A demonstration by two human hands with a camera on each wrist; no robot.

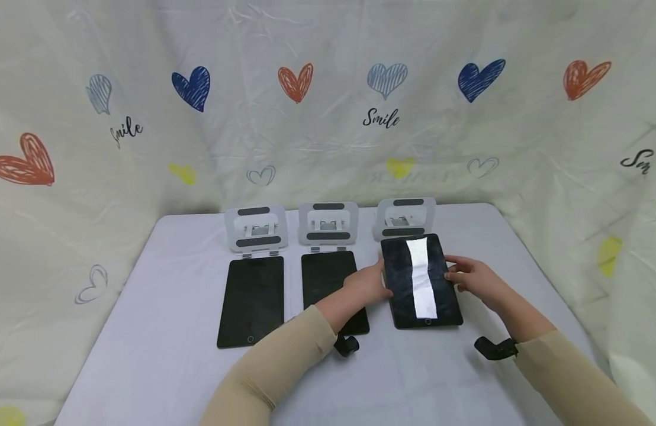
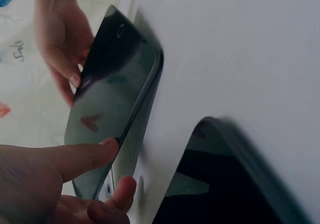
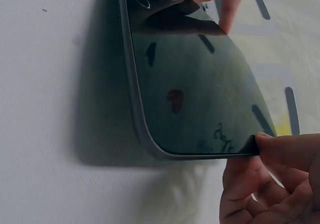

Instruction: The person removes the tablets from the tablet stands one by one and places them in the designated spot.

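Observation:
Both hands hold a black tablet [image 1: 399, 272] at the right of the head view, one at each long side. It is raised off the table at a tilt, its glossy screen showing a white reflection. My left hand [image 1: 366, 284] pinches the left edge; in the left wrist view its thumb [image 2: 92, 159] lies on the screen side, with fingers below. At the opposite edge, my right hand [image 1: 479, 282] grips the tablet; the right wrist view shows its thumb [image 3: 282, 148] on the rim and fingers curled beneath. Behind the tablet stands a white-grey tablet stand [image 1: 431, 218].
Two more tablets lie flat, screens up: one at left [image 1: 253, 296], one in the middle [image 1: 328, 272] partly under my left forearm. Behind them are a left stand [image 1: 230, 228] and a middle stand [image 1: 304, 222]. A heart-printed curtain [image 1: 333, 142] hangs behind the white-covered table [image 1: 163, 307].

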